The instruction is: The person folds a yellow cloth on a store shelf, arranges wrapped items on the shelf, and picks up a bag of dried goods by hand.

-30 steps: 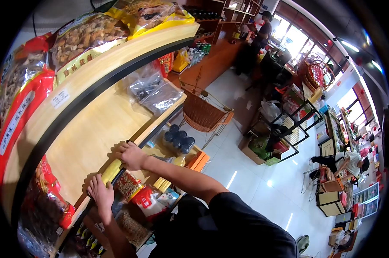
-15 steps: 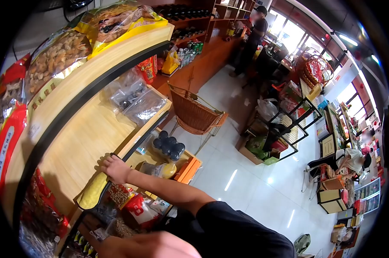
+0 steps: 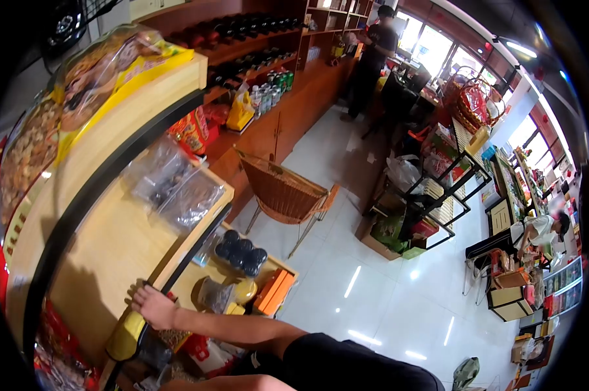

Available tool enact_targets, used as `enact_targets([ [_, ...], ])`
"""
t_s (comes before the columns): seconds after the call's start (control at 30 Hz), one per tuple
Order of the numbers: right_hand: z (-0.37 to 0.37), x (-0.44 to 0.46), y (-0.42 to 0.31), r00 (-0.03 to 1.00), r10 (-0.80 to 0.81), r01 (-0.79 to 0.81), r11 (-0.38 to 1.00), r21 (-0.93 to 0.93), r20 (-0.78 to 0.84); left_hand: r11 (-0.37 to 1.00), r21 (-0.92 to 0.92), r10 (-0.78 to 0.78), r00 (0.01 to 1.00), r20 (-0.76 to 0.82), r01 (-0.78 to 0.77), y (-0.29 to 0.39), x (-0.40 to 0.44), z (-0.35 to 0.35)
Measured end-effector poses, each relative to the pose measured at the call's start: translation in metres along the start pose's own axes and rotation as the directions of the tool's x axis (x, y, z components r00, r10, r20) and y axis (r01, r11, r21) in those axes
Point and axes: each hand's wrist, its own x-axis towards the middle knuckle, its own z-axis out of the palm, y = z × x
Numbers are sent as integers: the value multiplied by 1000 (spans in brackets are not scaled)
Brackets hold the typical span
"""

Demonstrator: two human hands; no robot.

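Observation:
My right hand (image 3: 154,307) lies on the front rim of the pale wooden shelf (image 3: 92,280), its fingers curled over the edge. A yellow cloth (image 3: 126,336) runs along the rim from under this hand, partly shadowed. Of my left arm, only a blurred piece of bare forearm (image 3: 236,384) shows at the bottom edge. My left hand's fingers are hidden or cut off. Clear plastic bags with dark contents (image 3: 170,186) rest at the far end of the shelf. Below the rim stand dark-lidded jars (image 3: 241,252) and a yellow-lidded jar (image 3: 245,290).
Big bags of dried goods (image 3: 30,153) top the unit at left. A wicker basket on legs (image 3: 281,192) stands past the shelf end. Beyond are a black rack (image 3: 447,195) and a box (image 3: 379,241) on the tiled floor. Another person (image 3: 372,62) stands at the back.
The camera view has shifted, so the shelf and my right hand sit lower and farther left. My right hand stays on the rim by the yellow cloth. My left arm has dropped mostly out of frame.

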Motion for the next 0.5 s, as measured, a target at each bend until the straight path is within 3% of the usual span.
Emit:
enact_targets([
  [0.03,5,-3,2,1000,-11,11,1000,2,12,999,10,-50,999,7,50,-9,-13,-6],
  [0.13,15,-4,17,1000,16,-16,1000,-5,-5,937,321,-134,990,-37,139,-42,-66,-45],
  [0.17,16,-5,30,998,37,-36,999,-19,43,721,608,-303,940,-154,332,-37,-80,-51],
  [0.2,50,-9,52,992,-11,-6,991,-131,-128,502,743,-408,879,-248,443,-37,-96,-72],
  [0.27,-27,-12,62,990,103,-109,992,63,92,174,759,-316,765,-561,628,-63,-174,-122],
  [0.3,-31,-15,73,992,85,-90,995,42,97,-123,841,-338,774,-535,527,-63,-198,-140],
  [0.33,-48,-15,76,979,83,-98,993,72,185,-280,755,-343,672,-656,594,-66,-239,-162],
  [0.4,-43,-18,81,993,39,-47,996,69,114,-209,725,-354,640,-681,656,-60,-295,-193],
  [0.5,-42,-15,80,991,58,-73,991,115,122,-221,708,-356,620,-699,671,-50,-338,-236],
])
